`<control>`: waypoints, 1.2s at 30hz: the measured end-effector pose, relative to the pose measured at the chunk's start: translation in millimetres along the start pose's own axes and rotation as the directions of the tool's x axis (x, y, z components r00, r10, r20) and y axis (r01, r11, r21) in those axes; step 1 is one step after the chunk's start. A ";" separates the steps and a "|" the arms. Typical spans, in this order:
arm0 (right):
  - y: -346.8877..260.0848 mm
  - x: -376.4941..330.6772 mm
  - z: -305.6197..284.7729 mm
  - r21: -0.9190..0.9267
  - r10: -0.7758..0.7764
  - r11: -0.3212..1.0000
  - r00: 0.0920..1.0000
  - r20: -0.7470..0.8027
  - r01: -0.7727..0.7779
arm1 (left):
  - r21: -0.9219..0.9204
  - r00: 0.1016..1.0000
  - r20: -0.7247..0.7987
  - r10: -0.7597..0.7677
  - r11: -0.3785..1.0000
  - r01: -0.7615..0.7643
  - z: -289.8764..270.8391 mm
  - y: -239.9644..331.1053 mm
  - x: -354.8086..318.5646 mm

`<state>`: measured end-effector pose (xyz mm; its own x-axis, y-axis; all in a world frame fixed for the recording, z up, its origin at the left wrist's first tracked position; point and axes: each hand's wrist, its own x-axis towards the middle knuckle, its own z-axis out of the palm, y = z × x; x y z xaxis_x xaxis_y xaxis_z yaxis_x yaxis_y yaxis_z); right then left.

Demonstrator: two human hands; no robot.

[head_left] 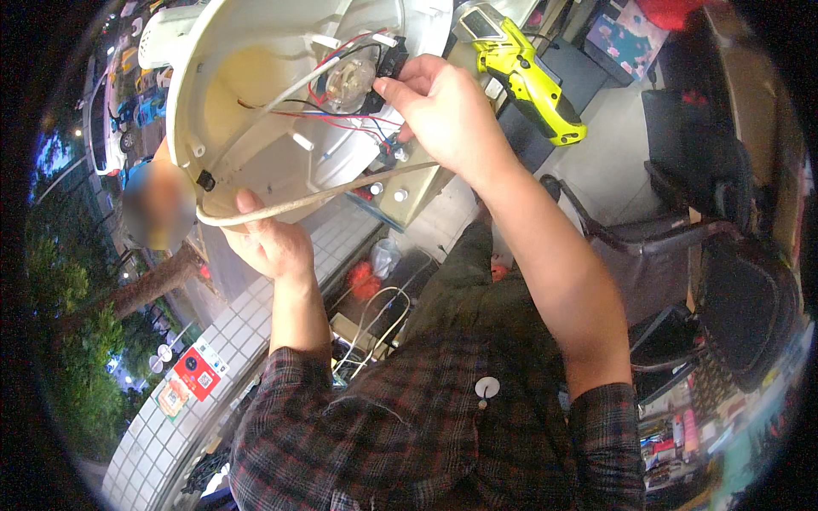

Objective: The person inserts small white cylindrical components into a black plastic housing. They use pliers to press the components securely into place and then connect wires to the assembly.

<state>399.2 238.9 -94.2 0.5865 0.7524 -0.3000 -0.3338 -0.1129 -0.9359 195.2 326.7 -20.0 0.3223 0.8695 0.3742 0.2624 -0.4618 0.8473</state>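
Observation:
A white plastic housing (192,111), hollow side up, is held in front of me. My left hand (277,243) is closed on its near lower edge, thumb up beside a thick off-white cable (315,196) that runs along the rim. Inside the housing sits a clear round plastic part (349,85) with red, black and blue wires (336,117) around it. My right hand (452,115) reaches in from the right and pinches a black component (375,100) beside the clear part. The fingertips partly hide that component.
A yellow-green handheld power tool (532,77) lies at the upper right. A black chair (673,255) stands to the right. A white-tiled ledge (247,324) curves along the left, with a red printed card (198,370) on it. Beyond it are another person (158,204) and parked vehicles.

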 end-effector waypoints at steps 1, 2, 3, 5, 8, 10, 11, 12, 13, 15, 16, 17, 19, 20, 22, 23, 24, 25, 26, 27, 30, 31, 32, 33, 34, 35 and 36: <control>0.9 -1.2 1.1 -0.015 -0.027 1.000 0.999 -0.028 0.026 | -0.020 1.000 -0.010 -0.023 1.000 0.022 0.9 1.4 -0.9; 0.5 -2.1 2.9 -0.002 -0.026 1.000 0.997 -0.074 0.026 | -0.040 0.999 -0.019 -0.045 0.998 0.044 2.0 2.5 -1.6; 0.6 -2.2 3.8 0.000 -0.045 0.999 0.993 -0.106 0.045 | -0.046 0.999 -0.016 -0.040 0.998 0.039 2.5 3.0 -1.6; 3.5 -2.5 7.2 -0.002 -0.078 0.997 0.984 -0.162 0.079 | -0.057 0.999 -0.018 -0.036 0.998 0.035 -0.8 0.0 -3.4; 3.9 -0.4 8.2 0.019 -0.043 0.999 0.989 -0.139 0.046 | -0.075 0.998 -0.031 -0.060 0.996 0.057 -8.4 -6.4 -2.7; 5.3 1.6 9.8 0.014 -0.056 0.998 0.986 -0.159 0.058 | -0.020 0.999 -0.038 -0.007 1.000 0.006 -13.8 -14.6 -0.9; 7.0 2.3 9.8 -0.006 -0.069 0.998 0.984 -0.163 0.068 | 0.004 0.999 -0.041 0.019 1.000 -0.019 -14.2 -17.8 -0.5; 8.8 2.5 9.4 -0.026 -0.082 0.997 0.983 -0.166 0.078 | -0.021 0.999 -0.052 -0.001 1.000 0.000 -13.2 -18.1 -0.3; 6.9 3.8 9.0 -0.046 -0.098 0.995 0.981 -0.165 0.091 | -0.044 0.998 -0.067 -0.020 0.999 0.017 -12.1 -15.0 0.8; 3.5 3.6 7.4 -0.059 -0.074 0.996 0.990 -0.124 0.067 | -0.106 0.996 -0.074 -0.043 0.994 0.035 -11.2 -12.3 0.4; 4.1 4.0 6.8 -0.058 -0.068 0.996 0.993 -0.098 0.062 | -0.142 0.997 -0.065 -0.047 0.989 0.037 -11.7 -12.3 -0.5; 4.6 4.4 6.6 -0.058 -0.062 0.997 0.995 -0.072 0.058 | -0.179 0.997 -0.057 -0.050 0.983 0.039 -12.0 -11.8 -1.3; 3.6 6.2 7.9 -0.092 -0.096 0.992 0.992 -0.079 0.089 | -0.152 0.997 -0.053 -0.057 0.987 0.049 -12.4 -9.6 -1.9; 2.4 7.4 8.3 -0.095 -0.097 0.991 0.992 -0.080 0.089 | -0.135 0.997 -0.051 -0.060 0.989 0.053 -15.0 -11.8 -2.2; -1.6 8.5 7.6 -0.125 -0.096 0.988 0.992 -0.081 0.086 | -0.116 0.998 -0.029 -0.049 0.992 0.046 -22.1 -18.4 -1.7; -1.9 8.5 8.3 -0.128 -0.097 0.988 0.992 -0.086 0.086 | -0.115 0.999 -0.009 -0.036 0.993 0.035 -27.3 -22.4 -1.0; -2.3 8.7 9.7 -0.130 -0.098 0.988 0.991 -0.090 0.086 | -0.112 1.000 0.011 -0.022 0.993 0.023 -30.0 -23.7 -0.6; -1.5 7.9 12.0 -0.132 -0.097 0.988 0.991 -0.093 0.085 | -0.116 1.000 0.003 -0.031 0.993 0.031 -30.4 -23.0 -1.6; -0.1 8.0 12.9 -0.125 -0.102 0.988 0.989 -0.102 0.089 | -0.119 0.999 -0.004 -0.039 0.992 0.038 -28.6 -20.9 -2.8; 1.8 9.6 12.4 -0.118 -0.107 0.989 0.988 -0.111 0.093 | -0.122 0.999 -0.012 -0.048 0.992 0.046 -25.9 -18.5 -3.9; 8.0 8.7 11.1 -0.056 -0.088 0.995 0.988 -0.126 0.082 | -0.082 0.998 -0.050 -0.033 0.996 0.029 -8.9 -11.7 -0.6; 7.2 8.4 11.8 -0.023 -0.109 0.994 0.983 -0.151 0.106 | -0.060 0.998 -0.055 -0.026 0.998 0.023 -4.1 -7.8 1.6; 7.0 8.4 8.5 -0.035 -0.105 0.994 0.986 -0.132 0.101 | -0.038 0.998 -0.059 -0.020 0.999 0.018 -0.4 -4.3 3.4; 6.6 8.0 5.8 -0.047 -0.102 0.994 0.988 -0.113 0.097 | -0.017 0.998 -0.063 -0.013 1.000 0.012 -0.4 -1.1 3.9; 9.0 7.5 7.0 -0.021 -0.103 0.995 0.988 -0.111 0.101 | -0.050 1.000 -0.022 -0.013 0.999 0.012 -1.7 -0.5 3.9; 11.2 8.1 7.0 -0.010 -0.097 0.995 0.989 -0.108 0.096 | -0.050 0.998 -0.052 -0.023 0.999 0.020 0.7 0.6 4.3; 13.4 8.6 6.5 0.000 -0.091 0.996 0.990 -0.104 0.091 | -0.050 0.996 -0.082 -0.033 0.998 0.029 5.6 1.9 5.1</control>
<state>395.0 248.0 -108.1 0.6881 0.6878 -0.2314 -0.2791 -0.0435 -0.9593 202.4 329.2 -18.6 0.2379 0.8958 0.3755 0.2255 -0.4269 0.8757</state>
